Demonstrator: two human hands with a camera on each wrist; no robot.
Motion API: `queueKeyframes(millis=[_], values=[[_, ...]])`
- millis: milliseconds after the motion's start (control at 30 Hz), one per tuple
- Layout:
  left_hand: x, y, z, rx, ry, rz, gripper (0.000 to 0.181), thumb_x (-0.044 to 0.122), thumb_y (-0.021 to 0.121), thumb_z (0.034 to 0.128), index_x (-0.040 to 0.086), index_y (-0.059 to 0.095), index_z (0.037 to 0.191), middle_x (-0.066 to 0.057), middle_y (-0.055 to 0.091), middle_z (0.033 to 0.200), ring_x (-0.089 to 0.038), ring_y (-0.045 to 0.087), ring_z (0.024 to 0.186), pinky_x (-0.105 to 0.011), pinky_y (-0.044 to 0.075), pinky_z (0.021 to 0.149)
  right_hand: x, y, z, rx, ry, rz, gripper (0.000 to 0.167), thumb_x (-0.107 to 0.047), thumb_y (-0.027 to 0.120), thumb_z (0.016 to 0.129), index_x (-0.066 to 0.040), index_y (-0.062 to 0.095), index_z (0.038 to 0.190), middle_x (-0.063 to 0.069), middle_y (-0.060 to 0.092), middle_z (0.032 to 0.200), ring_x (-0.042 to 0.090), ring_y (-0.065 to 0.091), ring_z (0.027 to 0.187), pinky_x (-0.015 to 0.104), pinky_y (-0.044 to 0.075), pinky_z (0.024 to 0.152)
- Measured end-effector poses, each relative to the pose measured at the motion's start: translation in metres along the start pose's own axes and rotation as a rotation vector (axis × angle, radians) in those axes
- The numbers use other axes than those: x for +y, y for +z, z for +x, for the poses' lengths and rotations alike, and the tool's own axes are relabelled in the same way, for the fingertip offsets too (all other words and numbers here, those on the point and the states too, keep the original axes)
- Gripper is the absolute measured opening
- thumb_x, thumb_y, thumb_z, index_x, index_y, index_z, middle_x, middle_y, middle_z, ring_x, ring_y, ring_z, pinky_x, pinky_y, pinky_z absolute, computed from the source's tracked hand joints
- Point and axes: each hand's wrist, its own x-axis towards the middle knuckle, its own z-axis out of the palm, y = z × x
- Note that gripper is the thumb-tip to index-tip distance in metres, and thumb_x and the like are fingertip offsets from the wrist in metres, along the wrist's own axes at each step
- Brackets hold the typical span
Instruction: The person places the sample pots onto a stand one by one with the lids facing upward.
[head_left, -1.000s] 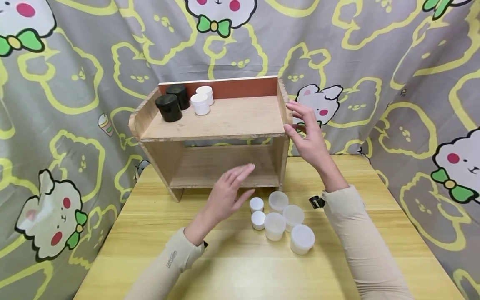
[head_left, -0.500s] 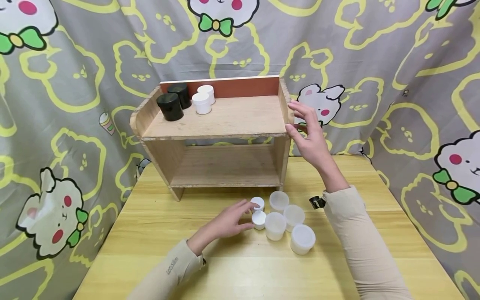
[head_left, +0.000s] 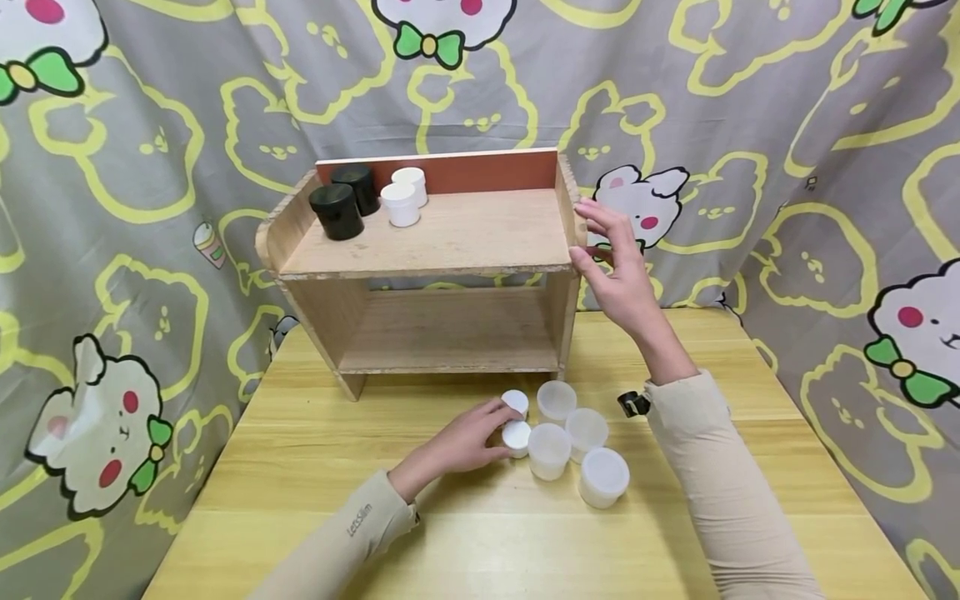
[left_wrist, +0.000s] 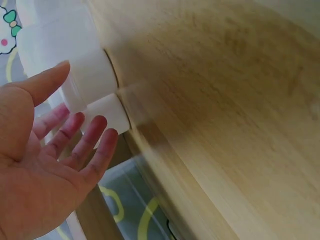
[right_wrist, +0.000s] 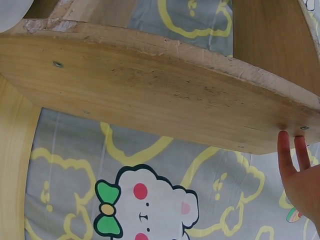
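Observation:
My left hand is low over the table, its thumb and fingers spread about the nearer small white jar. A second small white jar stands just behind it. In the left wrist view the left hand has its thumb apart from its fingers, near the white jars; whether it touches one I cannot tell. My right hand rests on the right side panel of a wooden shelf. In the right wrist view, two fingertips touch that panel's outer face.
Several translucent lidded tubs stand on the table, right of the small jars. On the shelf's top board are two black jars and two white jars. A patterned curtain hangs behind.
My left hand has come down from in front of the shelf to the small white jars, its fingers now closer about the nearer one. The right hand stays on the panel.

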Motion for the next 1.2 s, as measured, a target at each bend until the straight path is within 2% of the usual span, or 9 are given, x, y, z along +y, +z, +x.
queueKeyframes(millis=[333, 700, 800, 967, 1200], values=[[0.004, 0.000, 0.001, -0.045, 0.025, 0.036, 0.045, 0.026, 0.075, 0.0963, 0.011, 0.057, 0.135, -0.007, 0.058, 0.143, -0.022, 0.058, 0.131, -0.038, 0.049, 0.111, 0.000, 0.001, 0.000, -0.002, 0.009, 0.003, 0.053, -0.006, 0.064, 0.101, -0.017, 0.050, 0.151, -0.002, 0.038, 0.161, 0.029, 0.048, 0.138, 0.047, 0.045, 0.102], [0.009, -0.007, -0.005, -0.010, -0.012, 0.012, 0.043, 0.024, 0.073, 0.0977, 0.011, 0.056, 0.135, -0.004, 0.057, 0.132, -0.015, 0.063, 0.112, -0.032, 0.056, 0.099, 0.000, 0.000, 0.000, 0.004, 0.008, 0.006, 0.052, -0.007, 0.064, 0.101, -0.019, 0.051, 0.150, -0.005, 0.039, 0.161, 0.028, 0.048, 0.138, 0.052, 0.046, 0.103], [0.010, -0.011, -0.005, 0.004, -0.007, 0.006, 0.042, 0.023, 0.073, 0.0977, 0.010, 0.056, 0.134, -0.004, 0.057, 0.127, -0.015, 0.063, 0.107, -0.030, 0.056, 0.096, -0.001, 0.000, 0.000, 0.001, 0.011, 0.000, 0.053, -0.007, 0.064, 0.101, -0.019, 0.050, 0.151, -0.004, 0.038, 0.161, 0.029, 0.048, 0.138, 0.051, 0.046, 0.103], [0.013, -0.022, -0.003, 0.050, 0.034, 0.015, 0.040, 0.022, 0.073, 0.0979, 0.009, 0.056, 0.132, -0.004, 0.056, 0.120, -0.015, 0.062, 0.098, -0.028, 0.056, 0.087, -0.001, -0.002, 0.000, 0.006, 0.010, -0.002, 0.053, -0.007, 0.064, 0.101, -0.018, 0.050, 0.151, -0.003, 0.038, 0.161, 0.029, 0.048, 0.138, 0.050, 0.046, 0.103], [0.020, -0.047, -0.003, 0.110, 0.085, 0.016, 0.044, 0.019, 0.074, 0.0967, 0.006, 0.055, 0.134, -0.008, 0.057, 0.125, -0.019, 0.064, 0.108, -0.036, 0.057, 0.092, 0.000, 0.000, 0.000, 0.007, 0.021, 0.004, 0.053, -0.007, 0.064, 0.101, -0.018, 0.050, 0.151, -0.002, 0.037, 0.161, 0.029, 0.048, 0.138, 0.044, 0.045, 0.102]])
